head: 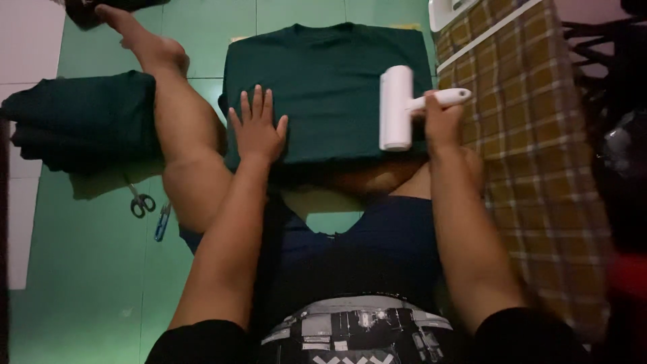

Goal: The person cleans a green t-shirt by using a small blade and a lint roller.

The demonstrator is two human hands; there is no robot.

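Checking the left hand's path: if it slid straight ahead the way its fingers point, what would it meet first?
The left hand lies flat on the dark green shirt; ahead is only more shirt, up to its collar.

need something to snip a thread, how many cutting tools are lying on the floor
2. Small scissors lie on the green floor left of the person's bent leg, and a blue thread snipper lies just right of them. Others may be hidden under the stacked dark fabric.

Hands point(259, 131) on green shirt point(330, 87), lint roller point(396, 108)
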